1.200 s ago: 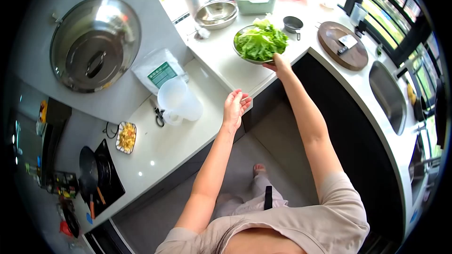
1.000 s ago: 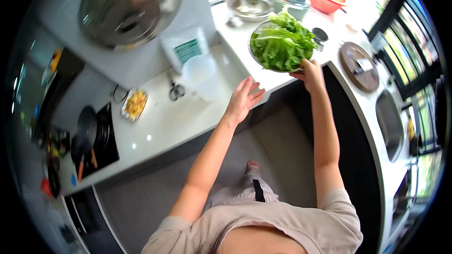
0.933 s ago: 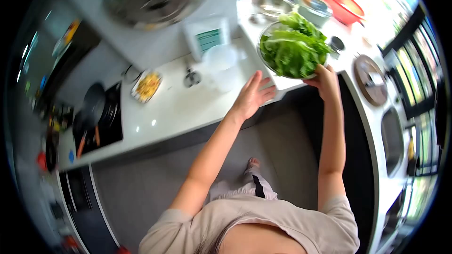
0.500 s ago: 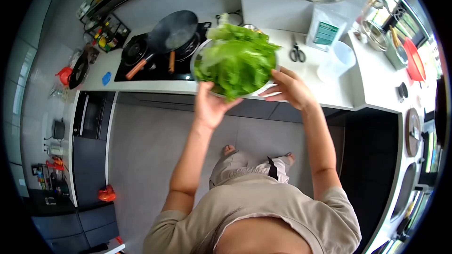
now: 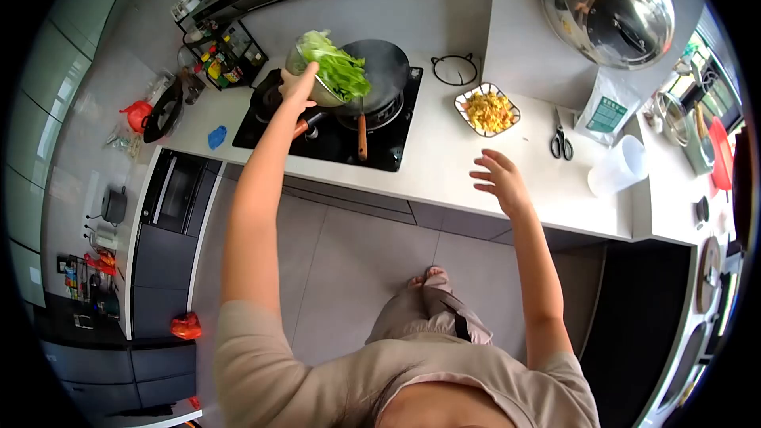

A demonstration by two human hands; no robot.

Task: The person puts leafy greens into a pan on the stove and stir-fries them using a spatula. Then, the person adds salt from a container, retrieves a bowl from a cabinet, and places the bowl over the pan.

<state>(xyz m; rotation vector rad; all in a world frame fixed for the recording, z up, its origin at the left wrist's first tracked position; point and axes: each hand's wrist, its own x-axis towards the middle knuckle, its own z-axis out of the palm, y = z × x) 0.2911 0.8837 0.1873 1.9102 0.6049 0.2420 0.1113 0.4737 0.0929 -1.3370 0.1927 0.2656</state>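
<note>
My left hand (image 5: 299, 85) grips the rim of a metal bowl (image 5: 323, 98), tilted over the left side of the wok. Green lettuce leaves (image 5: 337, 68) fill the bowl and lean out toward the wok. The dark wok (image 5: 385, 63) sits on the stove with a haze over it; its wooden handle is partly behind my left arm. A spatula's wooden handle (image 5: 362, 139) sticks out over the front of the stove. My right hand (image 5: 502, 181) is empty with fingers apart, above the counter edge, just below a dish of cooked yellow food (image 5: 487, 110).
Black scissors (image 5: 561, 143), a white-and-green pouch (image 5: 607, 111) and a translucent pitcher (image 5: 618, 166) stand on the right of the counter. A big steel lid (image 5: 610, 8) is up at the wall. A bottle rack (image 5: 226, 55) and a blue cloth-like item (image 5: 217, 137) are left of the stove.
The bowl of lettuce has moved left from the counter's front to the wok and is now tipped. My right hand has let go of it, and the dish of yellow food has come into view.
</note>
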